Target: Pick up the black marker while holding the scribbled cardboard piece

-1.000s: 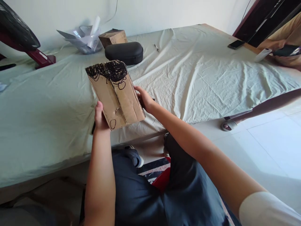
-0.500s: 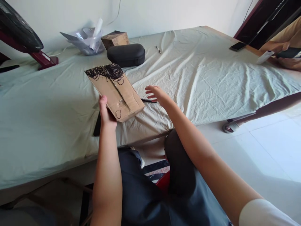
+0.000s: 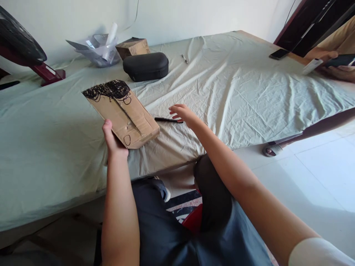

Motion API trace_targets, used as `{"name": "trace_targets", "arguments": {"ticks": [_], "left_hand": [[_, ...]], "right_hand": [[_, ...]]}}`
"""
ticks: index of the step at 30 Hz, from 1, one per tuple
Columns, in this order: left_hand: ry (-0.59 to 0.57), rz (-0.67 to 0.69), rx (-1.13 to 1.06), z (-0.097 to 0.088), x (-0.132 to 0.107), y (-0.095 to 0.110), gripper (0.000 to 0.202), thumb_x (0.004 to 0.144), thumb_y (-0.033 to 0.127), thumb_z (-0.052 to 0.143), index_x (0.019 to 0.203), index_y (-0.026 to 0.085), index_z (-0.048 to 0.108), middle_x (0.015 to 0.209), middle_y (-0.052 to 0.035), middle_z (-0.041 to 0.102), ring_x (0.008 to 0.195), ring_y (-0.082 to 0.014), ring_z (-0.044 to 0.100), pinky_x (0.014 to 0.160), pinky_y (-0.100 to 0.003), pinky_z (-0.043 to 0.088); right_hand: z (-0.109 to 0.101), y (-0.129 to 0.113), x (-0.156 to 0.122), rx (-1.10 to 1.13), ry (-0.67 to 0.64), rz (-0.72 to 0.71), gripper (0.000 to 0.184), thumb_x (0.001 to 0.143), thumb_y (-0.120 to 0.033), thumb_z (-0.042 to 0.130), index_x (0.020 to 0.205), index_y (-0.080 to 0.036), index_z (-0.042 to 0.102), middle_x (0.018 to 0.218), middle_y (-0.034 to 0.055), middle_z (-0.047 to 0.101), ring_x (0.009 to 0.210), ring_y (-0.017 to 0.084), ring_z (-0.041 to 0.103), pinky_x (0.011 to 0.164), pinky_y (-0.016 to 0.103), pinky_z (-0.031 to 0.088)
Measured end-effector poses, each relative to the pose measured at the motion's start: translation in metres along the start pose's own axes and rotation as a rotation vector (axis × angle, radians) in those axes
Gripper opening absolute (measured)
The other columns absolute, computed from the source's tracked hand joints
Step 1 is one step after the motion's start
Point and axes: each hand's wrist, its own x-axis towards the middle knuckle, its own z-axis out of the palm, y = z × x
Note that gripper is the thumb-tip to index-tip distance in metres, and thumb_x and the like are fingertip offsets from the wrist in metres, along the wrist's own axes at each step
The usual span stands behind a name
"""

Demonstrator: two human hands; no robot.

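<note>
My left hand grips a flat cardboard box by its near left side, thumb on top and the other fingers hidden beneath. The box is tilted above the cloth; black scribbles cover its far end, and a dark line and small drawn loops mark its face. To the right, my right hand hovers with its fingers stretched out and nothing in them. Just under those fingertips a black pen lies on the pale green cloth.
Behind the box are a black zip case, a small carton and a clear plastic basket. A dark red fan stands at left. Further right lie a white pen and a phone, near another person's hand.
My left hand has carried the box left and slightly nearer, uncovering more of the black pen. My right hand has shifted only slightly, staying open.
</note>
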Motion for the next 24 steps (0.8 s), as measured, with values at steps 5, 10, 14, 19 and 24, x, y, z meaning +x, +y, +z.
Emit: {"name": "trace_targets", "arguments": {"ticks": [5, 10, 14, 19, 24], "left_hand": [[0.018, -0.023, -0.076, 0.001, -0.004, 0.002, 0.075, 0.077, 0.077, 0.081, 0.126, 0.02, 0.077, 0.156, -0.0139, 0.072, 0.158, -0.0361, 0.056, 0.143, -0.049, 0.037], [-0.012, -0.019, -0.056, -0.003, -0.003, 0.001, 0.083, 0.075, 0.084, 0.083, 0.128, 0.02, 0.078, 0.163, -0.0139, 0.068, 0.163, -0.0379, 0.052, 0.144, -0.05, 0.034], [-0.061, 0.0, -0.062, -0.001, -0.002, -0.002, 0.086, 0.079, 0.088, 0.079, 0.133, 0.021, 0.078, 0.162, -0.0142, 0.068, 0.168, -0.0363, 0.046, 0.145, -0.048, 0.032], [-0.085, -0.016, -0.124, 0.01, 0.0, -0.008, 0.093, 0.08, 0.088, 0.077, 0.142, 0.019, 0.073, 0.167, -0.0165, 0.065, 0.169, -0.0381, 0.046, 0.146, -0.052, 0.031], [-0.086, -0.037, -0.16, 0.018, 0.001, -0.009, 0.096, 0.087, 0.09, 0.07, 0.149, 0.017, 0.069, 0.174, -0.0176, 0.059, 0.172, -0.0361, 0.042, 0.145, -0.05, 0.033]], "right_hand": [[-0.007, -0.003, -0.006, -0.04, 0.028, -0.015, 0.013, 0.108, -0.031, 0.065, 0.106, -0.019, 0.072, 0.125, 0.0116, 0.08, 0.092, 0.017, 0.071, 0.076, 0.029, 0.051], [-0.014, -0.003, -0.01, -0.091, 0.061, -0.009, 0.012, 0.106, -0.023, 0.065, 0.099, -0.018, 0.073, 0.117, 0.0101, 0.081, 0.086, 0.015, 0.069, 0.07, 0.026, 0.048], [-0.012, 0.0, -0.008, -0.132, 0.074, -0.03, 0.012, 0.104, -0.022, 0.065, 0.099, -0.017, 0.074, 0.112, 0.0099, 0.081, 0.083, 0.015, 0.068, 0.07, 0.025, 0.048], [0.01, 0.006, 0.007, -0.292, 0.125, -0.14, 0.015, 0.101, -0.023, 0.068, 0.107, -0.015, 0.079, 0.104, 0.0099, 0.082, 0.092, 0.021, 0.073, 0.081, 0.03, 0.054], [0.035, 0.007, 0.013, -0.445, 0.102, -0.167, 0.024, 0.103, -0.02, 0.068, 0.12, -0.013, 0.082, 0.12, 0.0136, 0.086, 0.109, 0.025, 0.08, 0.093, 0.032, 0.058]]}}
